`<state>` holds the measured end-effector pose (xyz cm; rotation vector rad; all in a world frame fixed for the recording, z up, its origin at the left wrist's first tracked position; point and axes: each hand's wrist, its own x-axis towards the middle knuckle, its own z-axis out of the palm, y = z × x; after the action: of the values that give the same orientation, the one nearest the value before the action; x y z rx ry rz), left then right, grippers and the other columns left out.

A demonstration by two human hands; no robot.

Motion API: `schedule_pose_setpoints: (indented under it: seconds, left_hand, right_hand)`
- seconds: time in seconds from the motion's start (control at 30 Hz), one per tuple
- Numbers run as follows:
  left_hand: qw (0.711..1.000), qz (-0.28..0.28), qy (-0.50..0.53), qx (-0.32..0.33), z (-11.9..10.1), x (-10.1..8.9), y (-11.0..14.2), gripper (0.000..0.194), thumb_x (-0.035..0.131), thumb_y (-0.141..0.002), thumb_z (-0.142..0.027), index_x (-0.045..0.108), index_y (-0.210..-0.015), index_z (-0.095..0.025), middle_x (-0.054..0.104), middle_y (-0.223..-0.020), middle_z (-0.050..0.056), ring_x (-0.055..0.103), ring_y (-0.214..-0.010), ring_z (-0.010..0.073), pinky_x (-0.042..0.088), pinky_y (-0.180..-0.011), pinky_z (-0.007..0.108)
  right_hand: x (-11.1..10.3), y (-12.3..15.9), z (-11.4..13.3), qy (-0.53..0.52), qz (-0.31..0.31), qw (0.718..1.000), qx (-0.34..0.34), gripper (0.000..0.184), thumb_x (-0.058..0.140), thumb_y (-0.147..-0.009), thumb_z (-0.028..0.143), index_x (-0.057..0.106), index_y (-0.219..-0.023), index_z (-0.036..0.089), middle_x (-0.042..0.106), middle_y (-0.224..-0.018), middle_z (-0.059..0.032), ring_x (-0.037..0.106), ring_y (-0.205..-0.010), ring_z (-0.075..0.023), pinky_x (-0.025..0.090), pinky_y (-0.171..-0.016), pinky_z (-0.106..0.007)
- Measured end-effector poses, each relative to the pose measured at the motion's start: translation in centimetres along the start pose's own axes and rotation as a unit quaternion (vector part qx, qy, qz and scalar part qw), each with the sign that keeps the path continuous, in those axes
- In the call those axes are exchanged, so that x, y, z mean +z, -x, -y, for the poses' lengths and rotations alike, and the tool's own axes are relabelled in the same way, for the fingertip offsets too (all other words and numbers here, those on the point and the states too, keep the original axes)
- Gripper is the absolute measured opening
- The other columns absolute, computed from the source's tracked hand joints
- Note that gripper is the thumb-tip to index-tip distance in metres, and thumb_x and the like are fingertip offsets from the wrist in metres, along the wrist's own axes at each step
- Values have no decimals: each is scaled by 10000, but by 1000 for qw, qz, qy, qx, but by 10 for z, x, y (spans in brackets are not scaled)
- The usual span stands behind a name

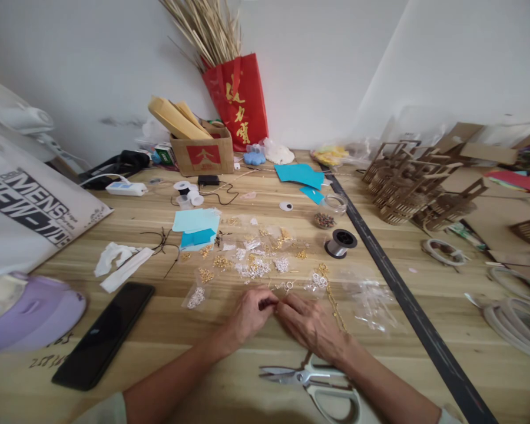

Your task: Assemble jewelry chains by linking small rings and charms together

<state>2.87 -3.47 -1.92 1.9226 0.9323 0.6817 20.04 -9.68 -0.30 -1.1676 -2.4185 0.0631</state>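
Note:
My left hand (252,313) and my right hand (307,325) meet fingertip to fingertip low over the wooden table, both closed in a pinch. What sits between the fingers is too small or hidden to make out; a dark patch shows inside the curled left fingers. Just beyond them lie small clear bags of silver jewelry findings (254,268) and gold findings (222,262). A gold chain (334,303) runs beside my right hand, near a bag of silver rings (318,281). Scissors (309,377) with pale handles lie partly beneath my right forearm.
A wire spool (341,242) and a glass jar of beads (329,215) stand to the right. Woven baskets (406,182) crowd farther right, past a dark strip (397,288). On the left lie a black phone (103,335), white tissue (126,268) and a purple object (30,312).

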Motion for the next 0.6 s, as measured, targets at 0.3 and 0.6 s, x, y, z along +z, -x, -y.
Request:
schedule_pose_setpoints:
  seconds: [0.3,0.6]
  left_hand:
    - [1000,9,-2,10,-2,-1,-1,135,604,-715,-62,646,-631,-158,615,-648,22,549,-638,154,398,-612,248]
    - [999,27,5,23,-2,-2,-2,121,651,-713,-73,640,-620,-149,616,-633,-1,542,-618,129,408,-608,227]
  right_hand:
    - [-4,1,0,-22,1,999,35,170,391,-979,151,552,-930,170,598,-785,-49,569,-673,-160,428,-595,-253]
    - [3,6,-2,-65,-12,995,68,179,382,-990,164,488,-848,196,560,-703,-7,542,-610,-145,364,-553,-249]
